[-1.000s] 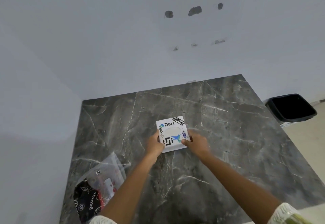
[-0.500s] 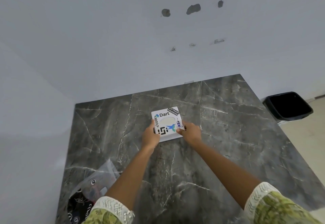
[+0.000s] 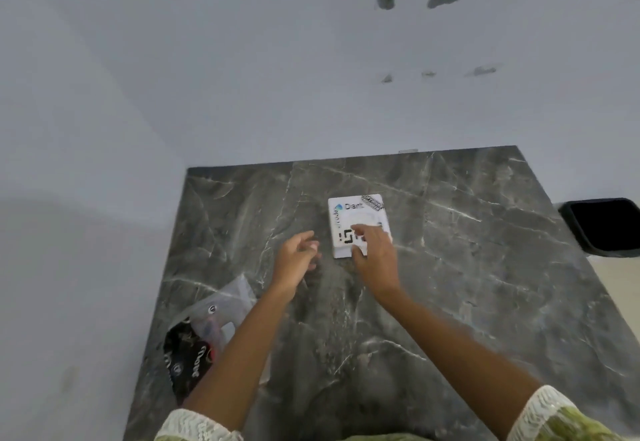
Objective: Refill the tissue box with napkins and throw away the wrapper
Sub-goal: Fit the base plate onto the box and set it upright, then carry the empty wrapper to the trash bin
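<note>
Wrapper (image 3: pixel 207 333) lies on the counter (image 3: pixel 485 284) behind the left hand (image 3: pixel 294 260), whose fingers are open and empty; right hand (image 3: pixel 375 257) rests loosely spread on the tissue box (image 3: pixel 349 215).

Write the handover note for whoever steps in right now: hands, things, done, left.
Left hand: open, off the box, above the table.
Right hand: fingers resting on the white tissue box, no closed grip.
Box lies flat mid-table, lid on. Plastic wrapper lies at the near left edge. Black bin stands on the floor, right.
Done: apparently box refilled.
Left: bin the wrapper.
</note>
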